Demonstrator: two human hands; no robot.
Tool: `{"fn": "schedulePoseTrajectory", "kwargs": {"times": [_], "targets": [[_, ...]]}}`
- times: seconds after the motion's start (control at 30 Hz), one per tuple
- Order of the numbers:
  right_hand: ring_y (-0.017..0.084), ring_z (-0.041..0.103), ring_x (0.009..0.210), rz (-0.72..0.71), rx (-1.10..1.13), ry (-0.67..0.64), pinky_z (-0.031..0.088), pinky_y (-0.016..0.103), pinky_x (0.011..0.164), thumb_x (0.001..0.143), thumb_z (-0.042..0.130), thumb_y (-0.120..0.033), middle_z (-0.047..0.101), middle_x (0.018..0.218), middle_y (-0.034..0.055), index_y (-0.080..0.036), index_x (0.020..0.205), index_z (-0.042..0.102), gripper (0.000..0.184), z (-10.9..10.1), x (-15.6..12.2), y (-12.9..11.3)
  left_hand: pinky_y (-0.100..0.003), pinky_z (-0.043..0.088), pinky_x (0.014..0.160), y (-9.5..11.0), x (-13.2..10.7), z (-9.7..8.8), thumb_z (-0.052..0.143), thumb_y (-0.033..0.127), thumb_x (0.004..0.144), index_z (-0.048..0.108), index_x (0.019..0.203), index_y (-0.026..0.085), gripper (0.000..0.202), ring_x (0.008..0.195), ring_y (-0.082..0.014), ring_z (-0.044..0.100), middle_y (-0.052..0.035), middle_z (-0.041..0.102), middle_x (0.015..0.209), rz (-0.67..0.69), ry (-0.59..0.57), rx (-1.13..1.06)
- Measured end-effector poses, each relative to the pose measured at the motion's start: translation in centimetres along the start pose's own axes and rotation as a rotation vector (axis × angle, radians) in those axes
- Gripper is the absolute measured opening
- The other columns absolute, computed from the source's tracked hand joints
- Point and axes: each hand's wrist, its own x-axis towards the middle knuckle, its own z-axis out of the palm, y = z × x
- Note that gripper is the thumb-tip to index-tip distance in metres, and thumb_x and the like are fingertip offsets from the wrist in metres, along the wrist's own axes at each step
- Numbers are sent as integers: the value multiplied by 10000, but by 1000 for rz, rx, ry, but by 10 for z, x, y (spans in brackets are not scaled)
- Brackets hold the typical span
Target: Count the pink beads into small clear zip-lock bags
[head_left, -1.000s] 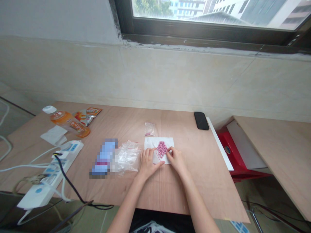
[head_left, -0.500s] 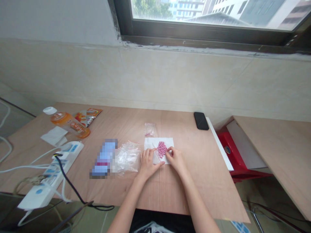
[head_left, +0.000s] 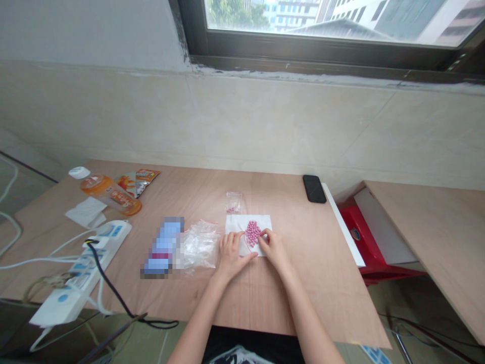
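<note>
A small heap of pink round pills lies on a white paper sheet. My left hand rests on the sheet's lower left, its fingertips close to the heap. My right hand sits at the lower right of the heap with its fingers curled. A thin red line, perhaps a bag's seal, shows on the paper by my left fingers. Just behind the sheet lies a small clear zip bag holding a few pink pills. A bunch of clear zip bags lies left of my left hand.
On the wooden table are a pixelated blue package, an orange drink bottle, a snack packet, a tissue, a power strip with cables, and a black phone.
My hands stay in nearly the same place on the paper. The view has shifted only slightly.
</note>
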Motion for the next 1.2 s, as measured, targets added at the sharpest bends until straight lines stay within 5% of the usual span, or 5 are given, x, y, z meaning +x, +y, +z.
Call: {"fn": "schedulePoseTrajectory", "kwargs": {"times": [0.33,0.6,0.77,0.97,1.2], "targets": [[104,453,482,-76,279,-45,306,193,492,804,534,-323,473,511,-49,-185,809,625,166,-5,-7,-20,-403,352,871,0,0,1,661,484,688,503,1154,217,559,985,-262,496,-70,556,1054,7,1,20],[123,528,576,-141,298,-170,355,211,555,818,528,-284,626,676,3,-180,836,633,149,-2,-9,-36,-407,339,892,-2,-1,3,626,269,697,478,1155,235,483,1007,-263,495,-62,566,1054,0,-11,4],[122,523,570,-149,344,-204,369,210,557,823,520,-289,617,668,-3,-180,884,645,177,-4,-7,-29,-401,347,880,-2,-1,3,646,326,699,483,1164,221,504,989,-256,500,-64,569,1047,19,6,0],[112,474,505,-65,236,-71,330,198,519,795,533,-293,501,542,-46,-189,882,619,160,-2,-6,-5,-401,342,878,-2,-1,1,672,534,672,492,1168,217,615,990,-262,499,-74,560,1064,17,12,-3],[118,477,516,-50,111,-49,314,196,519,816,510,-335,507,556,-39,-205,856,598,162,0,-8,5,-402,353,880,-1,-1,0,681,538,666,499,1162,215,619,993,-260,500,-72,557,1072,13,15,2]]}}
